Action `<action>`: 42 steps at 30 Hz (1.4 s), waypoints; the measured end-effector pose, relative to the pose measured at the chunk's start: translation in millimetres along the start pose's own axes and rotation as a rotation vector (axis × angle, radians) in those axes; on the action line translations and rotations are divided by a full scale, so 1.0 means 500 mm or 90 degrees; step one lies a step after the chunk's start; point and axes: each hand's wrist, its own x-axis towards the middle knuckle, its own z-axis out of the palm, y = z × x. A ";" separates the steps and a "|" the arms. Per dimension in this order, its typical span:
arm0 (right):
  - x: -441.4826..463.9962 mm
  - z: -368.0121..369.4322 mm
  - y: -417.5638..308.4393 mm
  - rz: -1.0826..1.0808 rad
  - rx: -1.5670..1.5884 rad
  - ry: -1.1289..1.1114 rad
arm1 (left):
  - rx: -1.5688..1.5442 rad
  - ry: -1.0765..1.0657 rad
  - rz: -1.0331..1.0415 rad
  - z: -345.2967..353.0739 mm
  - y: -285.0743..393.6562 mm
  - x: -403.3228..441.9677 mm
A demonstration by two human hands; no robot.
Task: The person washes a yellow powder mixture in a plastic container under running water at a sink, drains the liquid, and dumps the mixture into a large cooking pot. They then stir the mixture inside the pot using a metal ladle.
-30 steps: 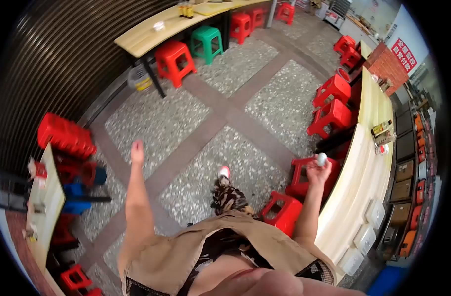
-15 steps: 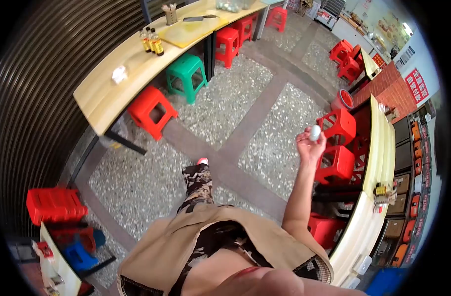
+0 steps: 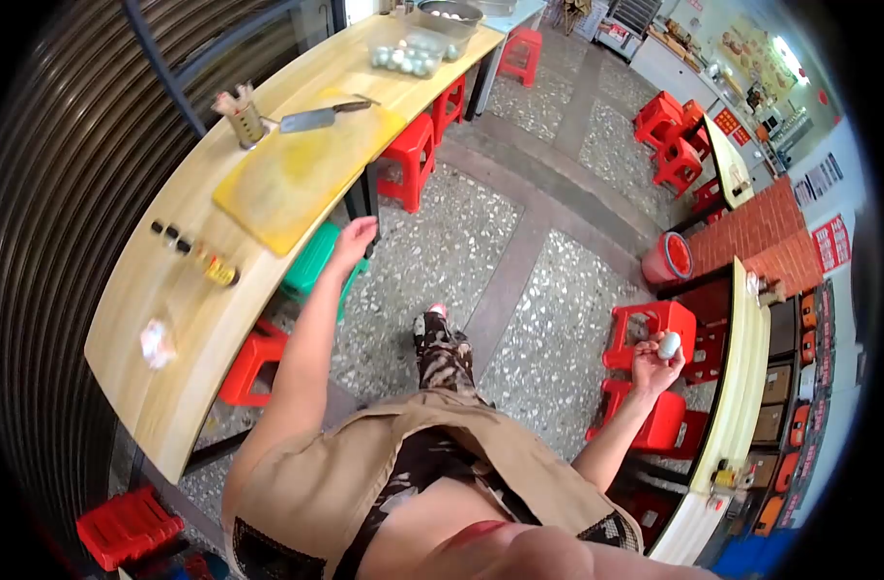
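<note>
My right hand is closed around a pale bluish-white egg, held up in front of red stools on the right. My left hand hangs beside the left table's edge, above the green stool. It looks empty, with loosely extended fingers. On that table, a yellow cutting board lies with a cleaver at its far edge. Further back, a clear container holds several similar pale eggs.
Small sauce bottles and a crumpled white item rest on the left table. A holder with utensils stands by the board. Red stools line the right table. A red bucket sits beyond.
My body has moved forward and the left table is nearer. My left hand has come into view. The egg is still in my right hand, now farther right and lower in view.
</note>
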 end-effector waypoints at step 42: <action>2.429 1.086 1.139 0.161 -0.773 -1.088 | 0.238 0.291 0.239 0.845 0.204 2.287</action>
